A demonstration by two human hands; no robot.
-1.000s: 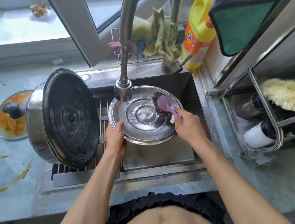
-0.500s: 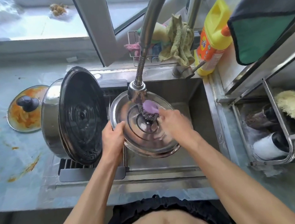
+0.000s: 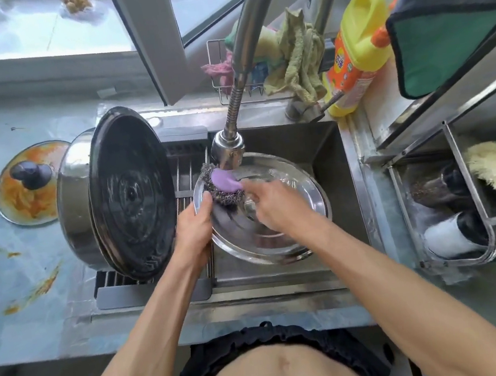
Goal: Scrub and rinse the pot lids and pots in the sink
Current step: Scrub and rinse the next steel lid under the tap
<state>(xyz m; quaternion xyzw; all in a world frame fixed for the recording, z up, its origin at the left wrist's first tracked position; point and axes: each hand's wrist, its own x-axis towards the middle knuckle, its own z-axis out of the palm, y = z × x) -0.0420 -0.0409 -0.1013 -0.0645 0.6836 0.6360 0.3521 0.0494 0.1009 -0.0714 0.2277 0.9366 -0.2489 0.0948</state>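
- Standing by the sink [image 3: 325, 148] here: the left hand [image 3: 194, 228] is clamped on the left rim of a steel pot lid [image 3: 289, 183], thumb hooked over the edge, holding it tilted under the faucet head [image 3: 227, 150].
- The right hand [image 3: 273, 203] has its fingers wrapped round the purple handle of a steel-wool scrubber [image 3: 225, 187], pressing the wad onto the lid's upper-left part, right next to the left thumb. It's a bit blurry, so I can't make out exactly how the fingers sit.
- The key relation, I'd say: the lid sits dead centre between the two hands, low over the basin, with its face tipped up toward the person. The scrubber handle runs roughly left-right across it. The unscrubbed right half lies nearer the right hand, so my guess is the next strokes sweep that way.
- Count: one steel lid being scrubbed, one big pot [image 3: 87, 200] lying on its side on the drain rack [image 3: 147, 292] to the left, mouth facing the sink, well within the left hand's reach.
- Plus one glass lid [image 3: 28, 185], smeared orange, flat on the counter [image 3: 39, 319] further left. One scrubber, one yellow detergent bottle [image 3: 354, 49] behind.
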